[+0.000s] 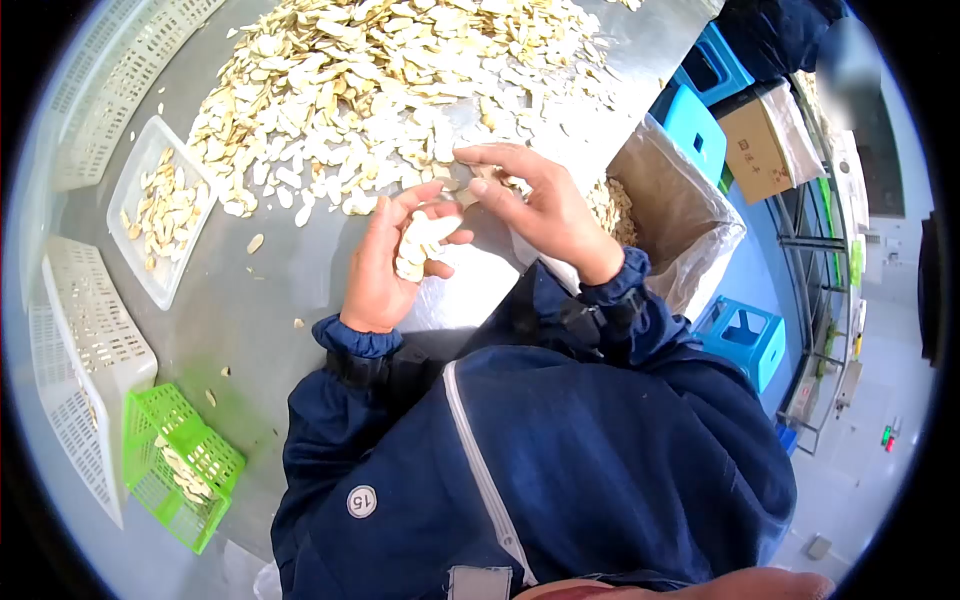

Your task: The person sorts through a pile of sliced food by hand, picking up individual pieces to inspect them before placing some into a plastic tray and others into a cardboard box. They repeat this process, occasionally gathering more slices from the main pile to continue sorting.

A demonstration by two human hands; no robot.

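My left hand (385,262) is curled round a few pale dried slices (424,240), which lie stacked across its palm and fingers. Just to the right, my right hand (548,212) reaches in with thumb and index finger apart, close to the left fingertips. Slices show between and behind those right fingers, but I cannot make out a firm grip on any. Beyond both hands a large heap of the same slices (340,75) spreads over the metal table (270,330). Some slices are cream, others browner at the edges.
A white tray (122,190) with slices lies left of the heap. White perforated baskets (105,320) and a green basket (215,455) line the left edge. At right stand a plastic-lined bin (690,220), blue stools (745,340) and a cardboard box (760,145). Another person's dark sleeve (775,35) is at upper right.
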